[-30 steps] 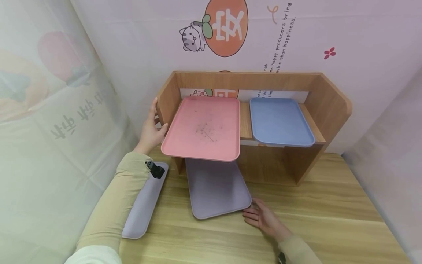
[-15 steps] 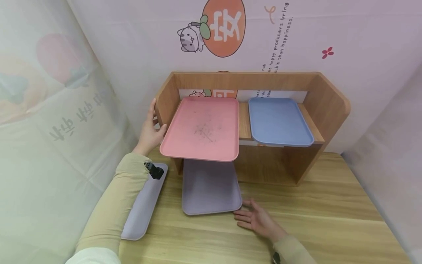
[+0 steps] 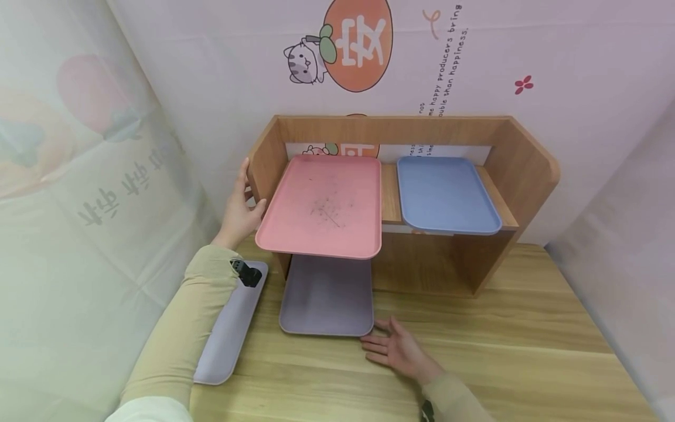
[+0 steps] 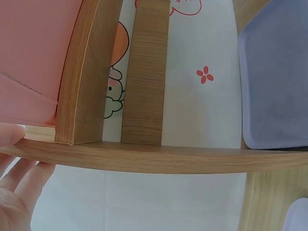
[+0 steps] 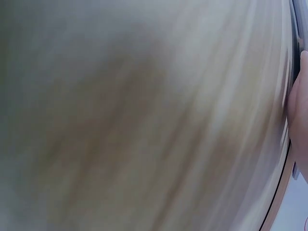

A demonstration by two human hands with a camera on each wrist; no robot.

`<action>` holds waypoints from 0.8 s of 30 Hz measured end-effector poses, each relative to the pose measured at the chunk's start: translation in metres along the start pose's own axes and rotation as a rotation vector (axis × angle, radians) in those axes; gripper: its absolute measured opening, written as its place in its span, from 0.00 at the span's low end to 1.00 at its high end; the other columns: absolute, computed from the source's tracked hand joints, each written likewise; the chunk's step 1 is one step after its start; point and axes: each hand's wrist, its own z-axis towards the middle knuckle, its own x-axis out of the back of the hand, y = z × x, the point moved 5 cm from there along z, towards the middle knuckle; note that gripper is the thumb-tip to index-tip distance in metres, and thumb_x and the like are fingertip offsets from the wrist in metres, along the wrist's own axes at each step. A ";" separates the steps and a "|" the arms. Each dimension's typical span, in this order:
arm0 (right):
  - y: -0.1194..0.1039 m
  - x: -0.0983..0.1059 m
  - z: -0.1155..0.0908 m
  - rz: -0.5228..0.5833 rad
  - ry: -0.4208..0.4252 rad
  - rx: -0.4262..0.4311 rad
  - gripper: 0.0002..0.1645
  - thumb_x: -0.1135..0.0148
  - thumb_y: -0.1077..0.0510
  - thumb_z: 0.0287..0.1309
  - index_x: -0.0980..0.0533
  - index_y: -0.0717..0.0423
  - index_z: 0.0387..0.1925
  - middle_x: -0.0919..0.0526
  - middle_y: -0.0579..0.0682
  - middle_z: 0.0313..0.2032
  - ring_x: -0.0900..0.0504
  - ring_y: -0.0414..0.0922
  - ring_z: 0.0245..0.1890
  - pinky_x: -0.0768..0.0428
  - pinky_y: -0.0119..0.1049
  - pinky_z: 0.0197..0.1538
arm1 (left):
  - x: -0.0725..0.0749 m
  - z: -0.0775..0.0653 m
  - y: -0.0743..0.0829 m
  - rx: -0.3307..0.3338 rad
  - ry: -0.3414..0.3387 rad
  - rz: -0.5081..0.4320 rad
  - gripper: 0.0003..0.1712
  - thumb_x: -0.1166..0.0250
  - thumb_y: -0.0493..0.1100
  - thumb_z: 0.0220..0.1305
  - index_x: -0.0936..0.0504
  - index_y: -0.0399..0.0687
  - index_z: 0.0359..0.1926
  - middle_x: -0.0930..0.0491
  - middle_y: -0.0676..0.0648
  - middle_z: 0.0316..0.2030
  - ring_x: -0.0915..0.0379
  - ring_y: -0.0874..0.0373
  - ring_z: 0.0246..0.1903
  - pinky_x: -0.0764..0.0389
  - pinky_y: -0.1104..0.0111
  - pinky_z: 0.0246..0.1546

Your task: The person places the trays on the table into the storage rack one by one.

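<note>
A wooden desktop shelf (image 3: pixel 395 130) stands against the back wall. My left hand (image 3: pixel 239 214) grips its left side panel; in the left wrist view the thumb (image 4: pixel 10 134) lies on one side of the board and the fingers (image 4: pixel 32 180) on the other. Under the shelf's left half, a purple tray (image 3: pixel 327 305) lies on the table with its front part sticking out. At that tray's front right corner rests my right hand (image 3: pixel 403 351), fingers extended and touching the rim. Above it, a pink tray (image 3: pixel 343 193) sits on the upper shelf and overhangs its front.
Right of the pink tray, a blue tray (image 3: pixel 448 193) occupies the upper shelf. Another purple tray (image 3: pixel 232 328), long and narrow, lies on the table (image 3: pixel 527 340) at left, partly behind my left forearm. Printed cloth (image 3: pixel 580 146) hangs around the table. The right wrist view is mostly blurred.
The purple tray under the shelf has turned straight and shifted left and slightly inward, with my right hand following at its corner. My left hand has kept its place on the side panel.
</note>
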 end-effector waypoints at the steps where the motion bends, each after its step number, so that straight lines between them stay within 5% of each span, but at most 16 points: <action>1: -0.001 -0.001 0.001 0.009 0.013 -0.003 0.46 0.89 0.36 0.68 0.75 0.70 0.68 0.53 0.81 0.65 0.42 0.66 0.67 0.38 0.56 0.68 | 0.000 0.000 0.000 0.003 0.000 0.002 0.53 0.44 0.30 0.63 0.64 0.74 0.73 0.40 0.33 0.64 0.35 0.33 0.60 0.26 0.44 0.53; 16: -0.008 -0.013 0.013 0.164 0.056 0.008 0.43 0.94 0.37 0.67 0.78 0.64 0.70 0.64 0.82 0.66 0.58 0.69 0.69 0.47 0.58 0.71 | 0.000 -0.001 0.001 0.016 0.002 0.013 0.54 0.43 0.29 0.62 0.64 0.74 0.73 0.40 0.33 0.63 0.35 0.34 0.60 0.25 0.45 0.53; 24: -0.008 -0.012 0.019 0.179 0.092 0.046 0.43 0.92 0.37 0.68 0.76 0.62 0.71 0.62 0.80 0.67 0.58 0.68 0.70 0.45 0.56 0.70 | 0.000 0.000 0.000 0.001 0.005 0.006 0.53 0.44 0.29 0.62 0.63 0.72 0.73 0.40 0.32 0.63 0.35 0.33 0.60 0.25 0.45 0.53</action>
